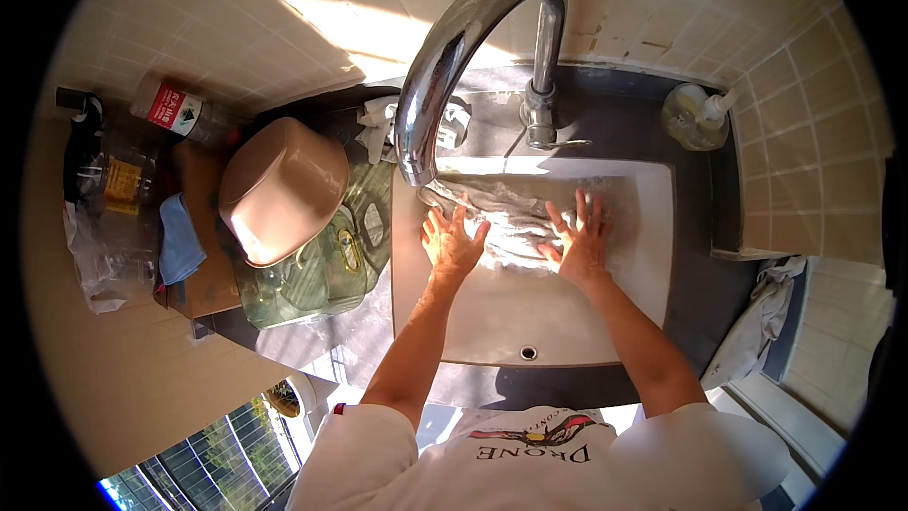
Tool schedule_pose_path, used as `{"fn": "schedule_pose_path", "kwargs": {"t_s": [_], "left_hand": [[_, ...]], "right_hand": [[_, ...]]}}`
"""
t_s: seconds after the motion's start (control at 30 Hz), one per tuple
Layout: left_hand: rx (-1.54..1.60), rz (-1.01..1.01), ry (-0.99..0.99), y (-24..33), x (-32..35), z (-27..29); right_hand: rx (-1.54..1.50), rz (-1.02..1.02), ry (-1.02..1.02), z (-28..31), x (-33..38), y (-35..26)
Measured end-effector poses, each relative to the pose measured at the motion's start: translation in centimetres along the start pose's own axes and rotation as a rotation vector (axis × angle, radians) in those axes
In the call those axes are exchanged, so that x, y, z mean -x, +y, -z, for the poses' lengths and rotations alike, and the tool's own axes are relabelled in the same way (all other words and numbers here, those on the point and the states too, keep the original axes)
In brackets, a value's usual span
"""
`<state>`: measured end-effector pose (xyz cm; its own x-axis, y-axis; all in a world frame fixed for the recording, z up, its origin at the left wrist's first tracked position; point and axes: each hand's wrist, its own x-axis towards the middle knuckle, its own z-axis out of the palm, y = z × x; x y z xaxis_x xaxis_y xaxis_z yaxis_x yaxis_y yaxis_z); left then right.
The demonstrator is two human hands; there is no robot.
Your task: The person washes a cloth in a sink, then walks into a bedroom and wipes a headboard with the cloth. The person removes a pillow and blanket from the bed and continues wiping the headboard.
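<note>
A wet, pale grey-white cloth (511,218) lies bunched in the far half of a white sink (511,322). My left hand (452,242) rests at the cloth's left end, fingers spread. Over its right part is my right hand (579,241), also with the fingers apart, palm down. Both hands touch the cloth or the water around it, and neither grips it. Above my left hand arches a chrome faucet (473,24), its spout end just beyond the cloth's left end. I cannot tell whether water is running from it.
Left of the sink, a pinkish-beige basin (288,185) leans tilted on a green translucent container (312,289). Beyond are a cardboard box (203,289), a blue cloth (180,241) and plastic bottles (180,109). A soap pump bottle (697,118) stands at the far right corner.
</note>
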<state>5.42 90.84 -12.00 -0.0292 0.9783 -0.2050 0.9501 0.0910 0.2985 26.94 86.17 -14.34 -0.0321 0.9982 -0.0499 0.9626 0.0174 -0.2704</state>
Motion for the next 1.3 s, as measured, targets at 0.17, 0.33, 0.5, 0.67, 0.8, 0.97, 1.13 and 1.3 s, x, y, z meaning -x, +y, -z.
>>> {"fn": "schedule_pose_path", "kwargs": {"t_s": [0.17,0.33,0.5,0.67,0.8,0.97,1.13,1.3], "left_hand": [[-0.13,-0.118,-0.036,1.2,0.3,-8.2],[0.824,-0.119,-0.377,1.5,-3.5,-12.4],[0.862,-0.079,-0.33,2.9,-5.7,-11.7],[1.632,0.484,-0.191,3.5,-3.6,-4.8],[2.283,0.477,-0.674,1.6,-3.1,-2.8],[2.885,0.206,-1.238,1.7,-1.6,-5.9],[2.612,-0.274,-0.198,-1.1,-0.8,-8.1],[1.589,0.712,-0.465,0.8,0.2,-1.6]], "right_hand": [[0.159,-0.027,-0.472,-2.3,-2.1,-0.9],[0.222,-0.103,-0.417,-6.7,-5.7,-0.1],[0.171,-0.138,-0.216,-8.1,-7.8,0.0],[-0.918,-0.411,-0.107,-3.2,-7.1,-4.6],[-0.716,-0.001,-0.088,4.1,0.1,-13.4],[-0.436,0.177,0.123,4.2,1.2,-16.8],[-0.498,0.0,0.364,1.0,-4.0,-15.5],[-0.562,-0.192,0.507,-1.1,-6.6,-11.8]]}}
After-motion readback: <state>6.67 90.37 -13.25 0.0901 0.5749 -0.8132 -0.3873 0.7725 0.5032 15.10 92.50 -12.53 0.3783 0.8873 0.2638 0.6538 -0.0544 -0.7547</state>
